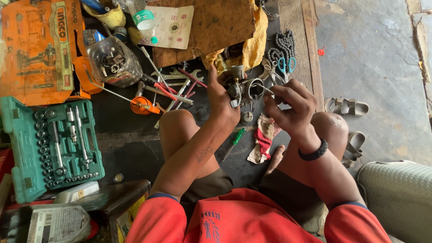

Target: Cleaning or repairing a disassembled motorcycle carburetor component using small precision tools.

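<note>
My left grip clamps the carburetor above my knees, its round mouth facing right; my right grip pinches a thin pin lying sideways, tip toward that mouth.

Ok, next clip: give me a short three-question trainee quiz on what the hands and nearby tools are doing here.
1. True or false: the left hand grips the metal carburetor.
2. What does the right hand pinch? A) thin metal pin B) scissors C) rag
3. Fill in: the open green socket set case lies on the person's ____ side.

Key: 1 true. 2 A; the blue-handled scissors and the red and white rag lie on the floor. 3 left.
</note>
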